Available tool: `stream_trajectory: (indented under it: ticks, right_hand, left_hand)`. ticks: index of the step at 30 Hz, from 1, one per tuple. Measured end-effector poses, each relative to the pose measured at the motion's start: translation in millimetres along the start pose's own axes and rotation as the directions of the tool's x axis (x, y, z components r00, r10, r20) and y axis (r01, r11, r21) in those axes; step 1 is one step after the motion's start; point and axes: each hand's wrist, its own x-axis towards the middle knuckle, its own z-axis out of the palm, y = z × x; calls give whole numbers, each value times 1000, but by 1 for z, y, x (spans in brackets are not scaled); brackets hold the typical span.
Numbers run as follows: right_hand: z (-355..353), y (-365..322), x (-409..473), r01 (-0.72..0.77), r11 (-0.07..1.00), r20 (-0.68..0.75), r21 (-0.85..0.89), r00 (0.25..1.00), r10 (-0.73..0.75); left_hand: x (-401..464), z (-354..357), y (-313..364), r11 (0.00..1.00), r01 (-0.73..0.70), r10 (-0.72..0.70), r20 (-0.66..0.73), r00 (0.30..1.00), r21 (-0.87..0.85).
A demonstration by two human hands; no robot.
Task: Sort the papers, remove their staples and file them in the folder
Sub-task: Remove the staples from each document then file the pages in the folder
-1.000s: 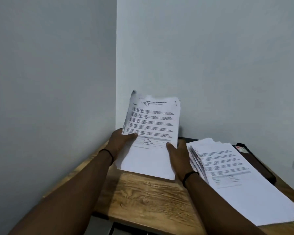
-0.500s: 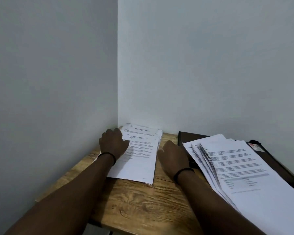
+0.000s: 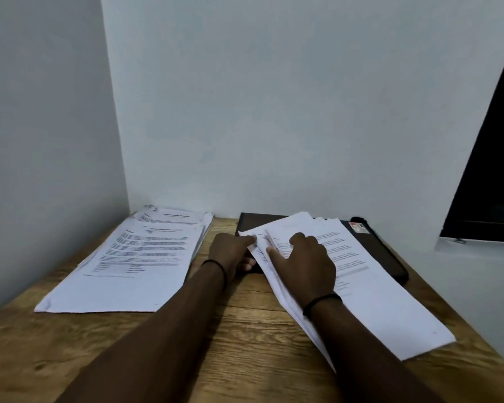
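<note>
- Change since one second ago: the sheaf that both hands held upright in front of the corner now lies flat as the left pile [image 3: 137, 257] on the tabletop [image 3: 230, 330], close to the left wall. Both hands have left it and crossed to the right pile [image 3: 361, 286].
- Reading: one batch looks set aside; the next is about to be drawn. Sorting is underway; no staple removal or filing is visible yet.
- Left hand [image 3: 230, 251]: grip at the near-left corner of the right pile, fingertips tucked at or under the sheet edges. Whether it pinches a sheet cannot be told; fingers are partly hidden.
- Right hand [image 3: 306, 263]: lies spread on top of the right pile, fingers relaxed and pressing the paper down, curled round nothing.
- Right pile is fanned at its left edge, several sheet edges showing. It rests partly on a dark folder [image 3: 378, 251], which sticks out behind and to the right.
- A metal clip or staple [image 3: 151, 207] shows at the far-left corner of the left pile; too small to tell which.
- Edges: left pile is near the left wall and the back wall; right pile's near corner reaches towards the right edge of the tabletop.
- Open room: bare wood between the two piles and along the near side, enough to judge for lifting a batch clear.
</note>
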Motion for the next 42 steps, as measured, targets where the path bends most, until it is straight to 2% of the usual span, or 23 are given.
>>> stream_trajectory:
  ticks: [3,6,10,15,18,21,27,32,35,38,42]
  right_hand:
    - [3,-2,10,33,999,62,-14,998,-32]
    - [5,-5,14,64,998,16,17,998,-65]
    - [7,0,15,18,989,-57,147,998,-10]
    - [6,-1,14,61,970,-105,235,994,-37]
    - [7,-4,11,129,965,-100,229,989,-109]
    - [9,-3,11,119,964,-34,236,993,-115]
    - [11,-4,8,161,958,8,236,986,-168]
    - [14,-5,8,148,968,-84,204,988,-133]
    - [9,-5,7,83,946,-127,312,991,-45]
    - [8,-4,7,105,924,-140,366,989,-57]
    - [12,-3,8,128,936,-14,328,991,-131]
  left_hand:
    - [8,5,3,995,61,-56,53,997,-82]
    - [10,5,3,985,107,-91,121,988,-132]
    - [16,2,-2,977,103,-68,187,980,-185]
    - [20,-2,-5,976,76,-13,296,955,-205]
    - [19,-3,-8,974,52,18,303,953,-222]
    - [18,-2,-10,972,27,44,294,955,-233]
    - [18,-3,-12,969,4,72,299,951,-245]
    - [17,-1,-12,968,10,68,301,951,-252]
    - [17,-1,-11,966,17,62,299,952,-257]
    - [18,-2,-12,966,23,59,307,950,-257]
    - [17,-4,-13,965,20,68,325,943,-260]
